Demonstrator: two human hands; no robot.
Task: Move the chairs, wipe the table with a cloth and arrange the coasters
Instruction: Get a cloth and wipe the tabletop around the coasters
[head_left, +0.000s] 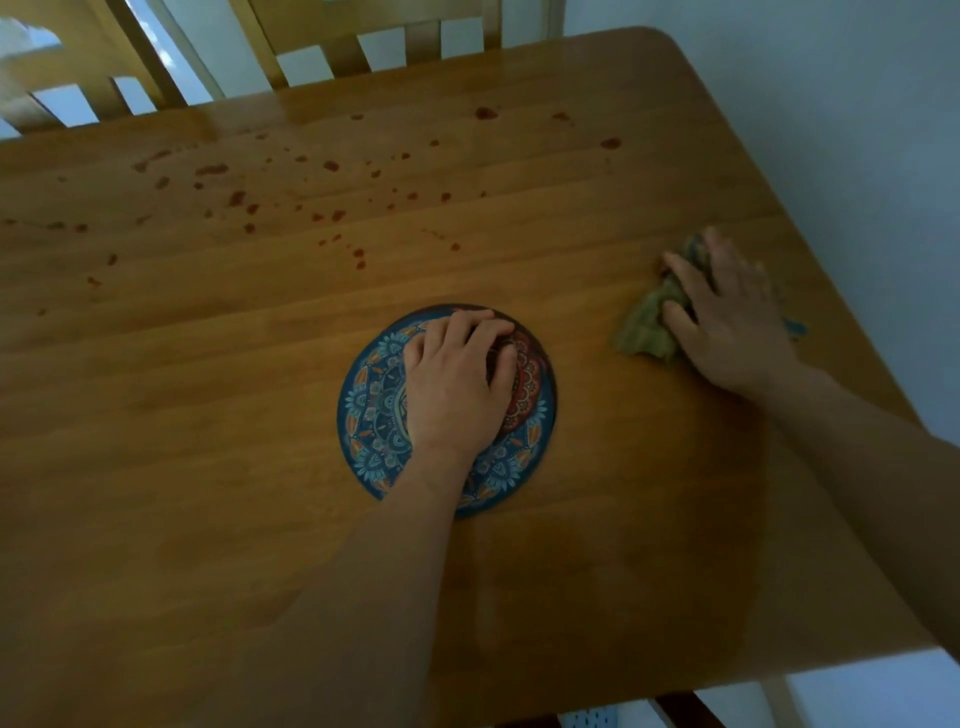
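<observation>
Head view, single frame.

- Table (208, 493): wood, and it filled most of the shot. Red spots (236, 197) were scattered across the far half, densest at far left. The near half looked free of them.
- Blue coaster (371, 410): round and patterned, flat on the table about mid-frame. A red coaster (527, 387) lay on its right part, overlapping it.
- Left hand (457, 384): palm down on the coasters. Fingers were bent, with the tips curled over the far edge of the red one, gripping it. The blue one was half covered by the hand and wrist.
- Cloth (641, 330): olive, bunched up, on the table near the right edge and well apart from the coasters.
- Right hand (727, 317): on top of the cloth, fingers spread and fairly straight, pressing it down to the wood. Motion blur here, so finer finger detail can't be told.
- Chairs (332, 52): two slatted backs stood against the far edge of the table, one at far left and one nearer centre.
</observation>
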